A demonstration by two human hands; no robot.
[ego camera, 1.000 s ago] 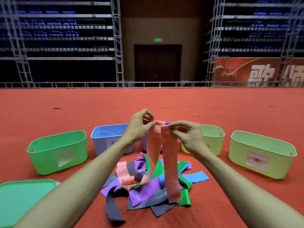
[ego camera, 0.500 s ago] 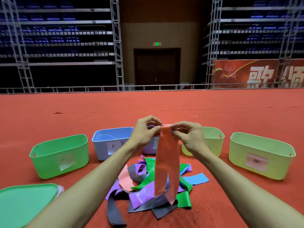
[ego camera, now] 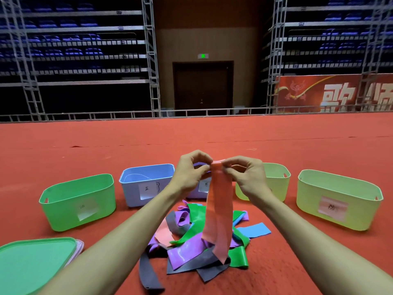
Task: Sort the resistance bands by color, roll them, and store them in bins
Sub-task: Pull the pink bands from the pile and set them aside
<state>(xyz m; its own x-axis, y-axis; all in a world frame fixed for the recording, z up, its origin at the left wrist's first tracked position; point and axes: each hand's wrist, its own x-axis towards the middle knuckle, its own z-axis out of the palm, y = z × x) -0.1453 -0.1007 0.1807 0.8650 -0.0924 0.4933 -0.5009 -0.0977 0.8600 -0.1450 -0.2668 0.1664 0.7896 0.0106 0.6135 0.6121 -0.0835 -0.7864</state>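
While hands [ego camera: 191, 173] [ego camera: 246, 177] pinch its top, pink band [ego camera: 217, 209] hangs; perhaps doubled

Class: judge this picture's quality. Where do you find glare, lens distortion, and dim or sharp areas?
Head view: glare streak on the purple band; wide-angle lens tilts the scaffold; stands dim; pink band evenly lit, sharp.
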